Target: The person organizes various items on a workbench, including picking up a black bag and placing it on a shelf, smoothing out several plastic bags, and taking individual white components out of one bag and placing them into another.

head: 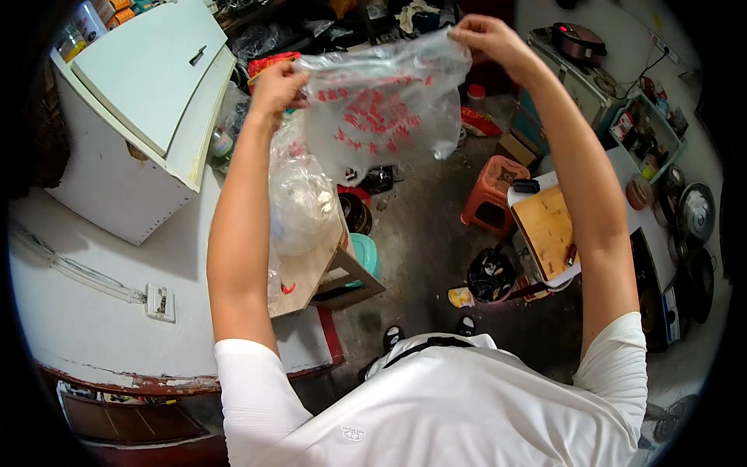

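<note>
A thin clear plastic bag (385,111) with red printed writing hangs stretched between my two hands. My left hand (281,87) pinches one upper corner of it. At the opposite upper corner, my right hand (489,39) grips the bag a little higher. Both arms are held out in front of me. Below my left hand, more crumpled clear plastic bags (300,204) lie heaped on a wooden tabletop (297,280). A small red piece (288,288), perhaps a chilli, rests near the table's corner.
A white wall cabinet (122,157) juts out at left. To the right stand a red plastic stool (495,190), a black-lined waste bin (491,275) and a wooden cutting board (543,227) with a red-handled tool (571,254). A turquoise basin (365,254) sits beneath the table.
</note>
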Available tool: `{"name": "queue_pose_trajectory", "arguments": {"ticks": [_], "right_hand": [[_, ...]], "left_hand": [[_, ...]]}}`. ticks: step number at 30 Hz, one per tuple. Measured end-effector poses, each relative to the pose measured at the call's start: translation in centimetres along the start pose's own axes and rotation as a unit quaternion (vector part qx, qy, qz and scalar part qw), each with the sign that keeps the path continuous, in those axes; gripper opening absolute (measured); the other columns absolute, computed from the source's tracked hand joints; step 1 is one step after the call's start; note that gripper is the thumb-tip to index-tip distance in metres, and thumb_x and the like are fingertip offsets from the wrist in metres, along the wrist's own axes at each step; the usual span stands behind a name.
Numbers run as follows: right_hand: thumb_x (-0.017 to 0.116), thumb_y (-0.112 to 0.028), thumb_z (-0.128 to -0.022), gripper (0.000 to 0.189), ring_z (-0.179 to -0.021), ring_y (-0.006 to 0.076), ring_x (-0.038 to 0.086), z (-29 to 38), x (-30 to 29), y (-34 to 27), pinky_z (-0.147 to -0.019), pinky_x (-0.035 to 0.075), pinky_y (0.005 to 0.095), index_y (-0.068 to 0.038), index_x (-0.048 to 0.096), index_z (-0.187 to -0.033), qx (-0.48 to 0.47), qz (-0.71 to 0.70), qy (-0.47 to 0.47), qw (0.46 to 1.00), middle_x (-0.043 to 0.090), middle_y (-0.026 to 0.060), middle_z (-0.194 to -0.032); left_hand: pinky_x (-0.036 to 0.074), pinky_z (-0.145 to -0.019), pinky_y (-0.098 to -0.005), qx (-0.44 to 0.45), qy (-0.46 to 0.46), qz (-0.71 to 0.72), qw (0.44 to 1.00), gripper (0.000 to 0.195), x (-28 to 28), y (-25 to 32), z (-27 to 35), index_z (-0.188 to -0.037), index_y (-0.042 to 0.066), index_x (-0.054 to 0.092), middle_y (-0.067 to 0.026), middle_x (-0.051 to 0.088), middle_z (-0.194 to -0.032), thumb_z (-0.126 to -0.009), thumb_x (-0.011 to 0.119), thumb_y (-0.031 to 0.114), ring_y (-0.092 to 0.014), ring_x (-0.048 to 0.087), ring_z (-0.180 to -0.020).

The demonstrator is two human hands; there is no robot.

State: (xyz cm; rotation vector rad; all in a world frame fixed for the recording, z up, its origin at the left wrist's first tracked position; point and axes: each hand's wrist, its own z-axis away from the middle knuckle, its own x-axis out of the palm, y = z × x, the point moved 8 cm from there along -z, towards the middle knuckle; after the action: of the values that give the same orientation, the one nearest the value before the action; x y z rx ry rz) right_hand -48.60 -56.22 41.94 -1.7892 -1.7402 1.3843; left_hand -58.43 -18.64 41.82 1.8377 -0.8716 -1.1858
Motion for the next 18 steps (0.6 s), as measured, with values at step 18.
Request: {"name": "queue_pose_trajectory", "arguments": {"ticks": [18], "right_hand": [[0.064,-0.017,-0.095,0.017,-0.072,0.0212,0.062,13.3,7.4,8.2,-0.064,0.048,0.035,-0.001,0.06,-0.097,0.01,-0.037,0.164,0.986,0.065,0.009,-0.08]], "left_hand": [[0.048,-0.065,-0.0491,0.093,0.233,-0.162,0.954,0.015,11.5,-5.0,14.8,-0.1,0.002,0.056,-0.0205,0.062,-0.085,-0.091,0.06,0.014,-0.041,0.063,-0.076]]}}
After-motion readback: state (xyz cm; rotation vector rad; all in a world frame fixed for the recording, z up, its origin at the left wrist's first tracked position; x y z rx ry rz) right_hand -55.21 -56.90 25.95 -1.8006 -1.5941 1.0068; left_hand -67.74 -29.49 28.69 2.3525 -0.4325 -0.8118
